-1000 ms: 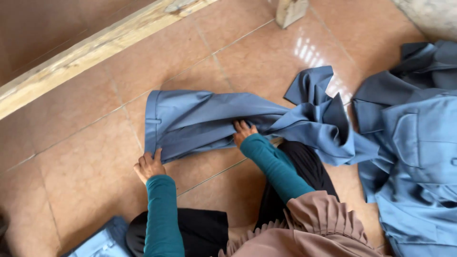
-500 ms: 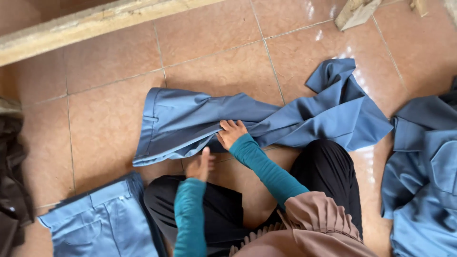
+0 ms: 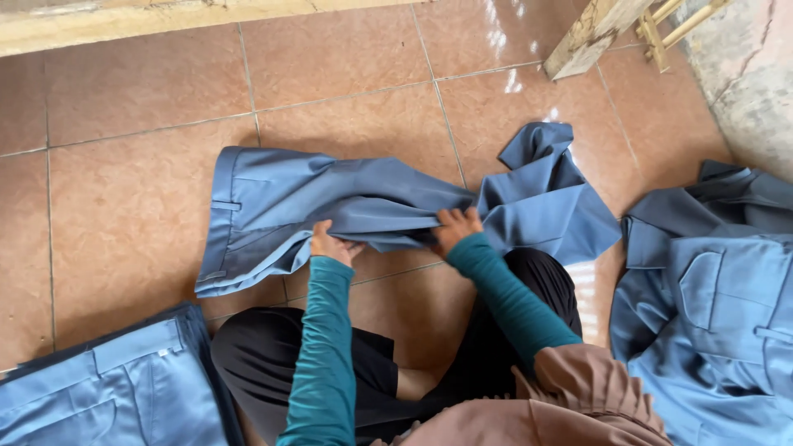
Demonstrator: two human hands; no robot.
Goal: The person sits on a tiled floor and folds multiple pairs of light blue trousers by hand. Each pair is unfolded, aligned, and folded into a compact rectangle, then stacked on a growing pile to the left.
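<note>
The person is folding blue trousers on the floor.

The left hand (image 3: 332, 245) and right hand (image 3: 455, 229) are both pinching the near edge of the blue trousers (image 3: 330, 211), which are lying half folded just beyond them; the legs are still bunched. Earlier, the left hand was flat on the tiles.

Folded blue trousers (image 3: 116, 388) btm-left; blue garment pile (image 3: 719, 314) right; tiled floor (image 3: 124, 74).

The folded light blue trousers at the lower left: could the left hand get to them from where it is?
Probably yes. The left hand grips the grey-blue trousers spread on the tiled floor; the folded light blue trousers lie just beside that knee, with nothing between.
</note>
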